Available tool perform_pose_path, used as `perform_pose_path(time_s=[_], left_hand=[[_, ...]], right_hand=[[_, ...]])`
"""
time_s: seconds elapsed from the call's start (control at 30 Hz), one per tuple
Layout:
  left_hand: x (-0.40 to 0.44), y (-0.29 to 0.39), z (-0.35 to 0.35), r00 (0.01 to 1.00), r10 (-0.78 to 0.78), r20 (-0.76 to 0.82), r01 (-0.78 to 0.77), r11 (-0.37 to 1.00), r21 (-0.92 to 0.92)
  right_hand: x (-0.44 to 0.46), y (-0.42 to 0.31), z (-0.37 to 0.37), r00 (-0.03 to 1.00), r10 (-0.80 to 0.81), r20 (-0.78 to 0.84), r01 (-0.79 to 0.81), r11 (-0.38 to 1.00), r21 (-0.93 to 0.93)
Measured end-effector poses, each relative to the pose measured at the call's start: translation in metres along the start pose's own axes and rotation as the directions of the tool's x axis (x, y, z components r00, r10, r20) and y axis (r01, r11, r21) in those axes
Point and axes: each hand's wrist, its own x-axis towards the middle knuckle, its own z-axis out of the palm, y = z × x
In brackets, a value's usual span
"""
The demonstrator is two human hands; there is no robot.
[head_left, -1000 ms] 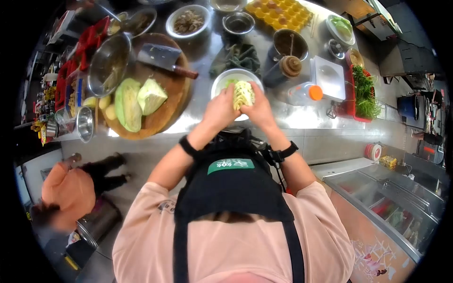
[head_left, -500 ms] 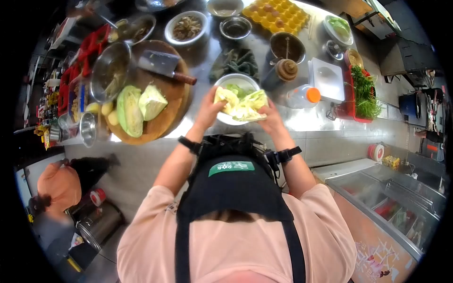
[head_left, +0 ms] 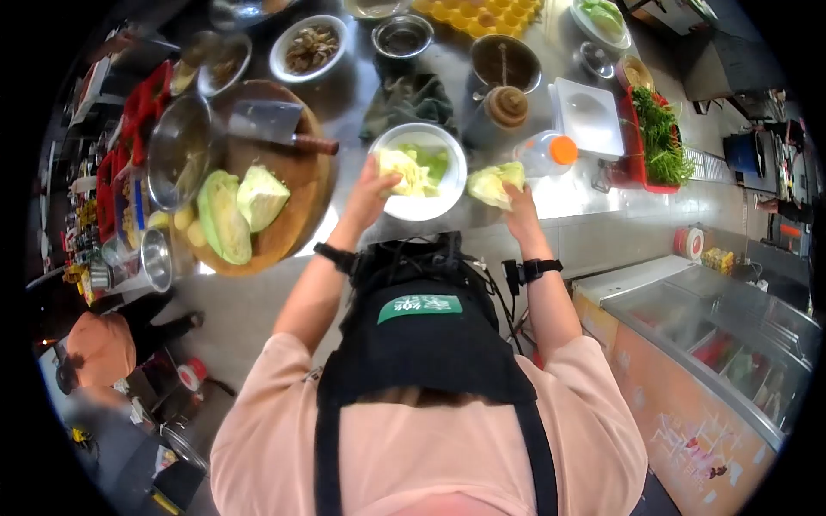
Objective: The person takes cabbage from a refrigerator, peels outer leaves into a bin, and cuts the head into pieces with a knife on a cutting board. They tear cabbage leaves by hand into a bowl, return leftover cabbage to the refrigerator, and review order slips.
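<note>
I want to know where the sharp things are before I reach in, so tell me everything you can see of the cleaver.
The cleaver has a broad, roughly rectangular blade that looks like grey metal, and a short reddish-brown handle, probably wooden. It lies flat on the far part of the round wooden board, handle pointing right towards the rim, beyond the cut cabbage wedge. Neither hand touches it. Which long side is sharpened cannot be made out.
</note>
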Motion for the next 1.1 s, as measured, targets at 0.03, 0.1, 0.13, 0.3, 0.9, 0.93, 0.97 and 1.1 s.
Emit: perform_pose_path(time_s=[0.03, 0.1, 0.13, 0.3, 0.9, 0.93, 0.97, 1.1], left_hand=[[-0.001, -0.001, 0.004, 0.999, 0.012, 0.040, -0.012, 1.000, -0.015], [-0.001, 0.002, 0.009, 0.998, 0.005, 0.061, -0.008, 0.999, 0.050], [-0.001, 0.002, 0.010, 0.997, 0.006, 0.080, -0.014, 0.994, 0.110], [0.000, 0.012, 0.014, 0.983, -0.048, 0.178, 0.007, 0.975, 0.223], [-0.023, 0.043, 0.033, 0.914, 0.157, 0.374, -0.403, 0.261, 0.877], [-0.022, 0.037, 0.031, 0.910, 0.198, 0.364, -0.408, 0.282, 0.868], [-0.023, 0.030, 0.028, 0.858, 0.284, 0.428, -0.491, 0.211, 0.845], [-0.023, 0.013, 0.003, 0.947, 0.122, 0.298, -0.321, 0.424, 0.847]], right_hand=[[-0.004, -0.003, 0.005, 0.999, -0.030, -0.022, 0.028, 0.994, -0.103], [0.000, 0.003, -0.006, 0.984, -0.168, -0.060, 0.135, 0.920, -0.368], [0.002, 0.006, -0.010, 0.950, -0.308, -0.048, 0.216, 0.761, -0.611], [-0.066, -0.054, 0.090, 0.684, -0.399, 0.611, 0.717, 0.211, -0.665], [-0.033, -0.016, 0.157, 0.656, -0.029, 0.755, 0.598, 0.630, -0.496], [-0.032, -0.016, 0.158, 0.688, -0.020, 0.726, 0.502, 0.735, -0.456], [-0.028, -0.009, 0.154, 0.692, -0.025, 0.722, 0.503, 0.733, -0.457], [-0.025, 0.011, 0.146, 0.680, 0.054, 0.731, 0.384, 0.823, -0.418]])
